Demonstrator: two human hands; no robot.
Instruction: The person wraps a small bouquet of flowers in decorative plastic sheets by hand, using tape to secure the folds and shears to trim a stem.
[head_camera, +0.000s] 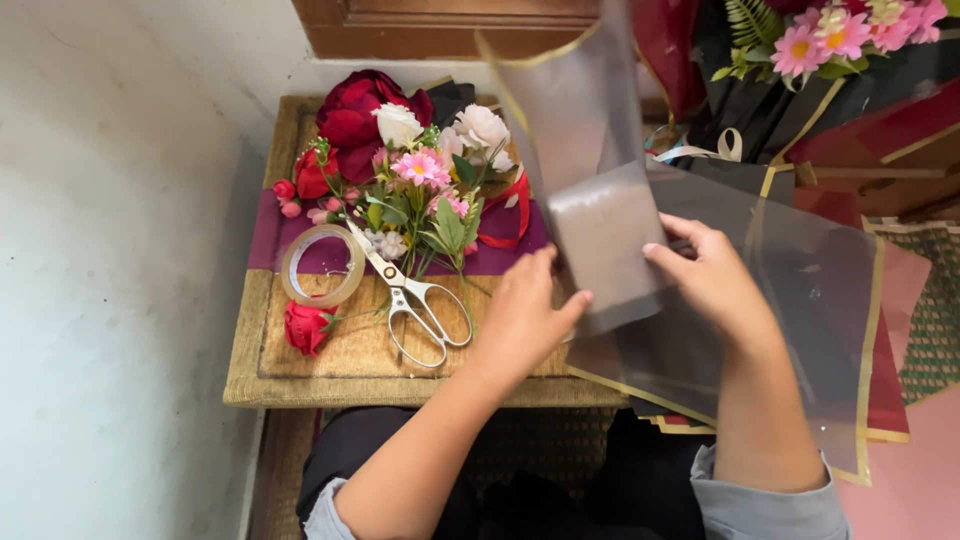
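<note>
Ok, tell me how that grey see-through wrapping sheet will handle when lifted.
The grey sheet probably feels light and floppy: it bends over where both hands, left hand and right hand, pinch it. It looks thin and glossy, so likely slippery and easily creased.

sheer gold-edged wrapping sheet (600, 230), rough woven mat (350, 365), shiny metal scissors (415, 300)

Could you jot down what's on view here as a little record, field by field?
Left hand: left hand pinches the lower edge of a sheer grey wrapping sheet
Right hand: right hand grips the same sheet's right side
Sheet: folded, gold-edged, held up
Table: woven mat table
On it: scissors, tape roll, bunch of flowers, single red rose
Right side: more gold-edged sheets
</note>
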